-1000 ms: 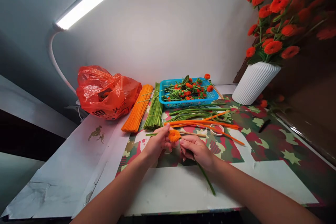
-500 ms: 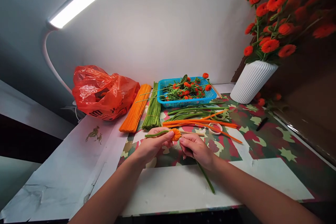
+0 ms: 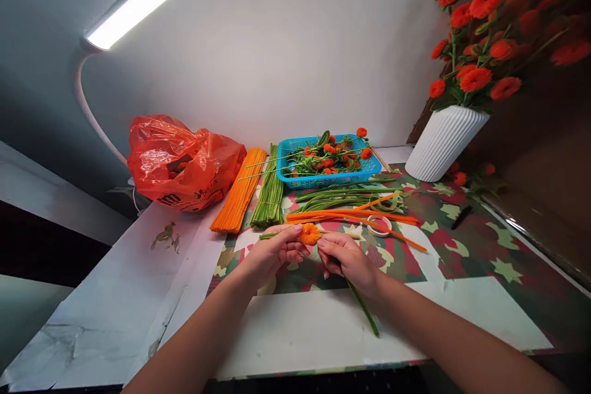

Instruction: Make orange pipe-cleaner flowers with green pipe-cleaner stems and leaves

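Patterned counter (image 3: 480,240) has a white strip (image 3: 314,332) at its near edge. Above it, the right hand (image 3: 348,260) holds a green stem (image 3: 364,309) in closed fingers, while the left hand's (image 3: 272,254) fingers pinch an orange flower (image 3: 309,234), between both hands. Beyond lie a white ring (image 3: 378,235), then a blue basket (image 3: 327,181).

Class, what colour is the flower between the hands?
The flower is orange, clearest in the head view.
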Motion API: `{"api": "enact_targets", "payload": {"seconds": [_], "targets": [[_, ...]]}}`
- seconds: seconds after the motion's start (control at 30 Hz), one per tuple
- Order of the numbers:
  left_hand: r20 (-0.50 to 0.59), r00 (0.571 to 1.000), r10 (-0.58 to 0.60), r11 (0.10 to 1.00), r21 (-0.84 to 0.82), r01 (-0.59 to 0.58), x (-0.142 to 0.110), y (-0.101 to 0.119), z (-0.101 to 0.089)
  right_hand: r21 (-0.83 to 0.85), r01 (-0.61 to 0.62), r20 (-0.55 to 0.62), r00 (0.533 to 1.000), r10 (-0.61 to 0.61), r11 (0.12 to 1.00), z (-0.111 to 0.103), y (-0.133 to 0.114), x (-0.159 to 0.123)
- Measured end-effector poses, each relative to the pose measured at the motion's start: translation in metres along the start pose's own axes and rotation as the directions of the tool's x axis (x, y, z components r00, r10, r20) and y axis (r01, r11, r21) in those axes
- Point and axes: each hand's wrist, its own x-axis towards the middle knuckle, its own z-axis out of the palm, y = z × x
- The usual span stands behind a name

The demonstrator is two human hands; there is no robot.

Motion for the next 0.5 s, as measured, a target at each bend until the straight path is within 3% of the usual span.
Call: {"api": "enact_targets", "payload": {"seconds": [0.13, 0.4, 0.5], "targets": [[-0.051, 0.999, 0.015, 1.000, 0.021, -0.014, 0.0003, -0.0008, 0.0017, -0.019, -0.005, 0.030, 1.000, 0.006, 1.000, -0.0001, 0.0011, 0.0002], [-0.102, 0.975, 0.199, 0.952, 0.257, -0.167, -0.0043, -0.0029, 0.0074, -0.068, -0.017, 0.059, 0.998, 0.021, 0.998, 0.0007, 0.0078, 0.0002], [-0.108, 0.970, 0.219, 0.962, 0.191, -0.196, -0.0038, -0.0024, 0.0084, -0.181, 0.049, -0.048, 0.997, -0.059, 0.982, 0.0003, -0.0006, -0.0023]]}}
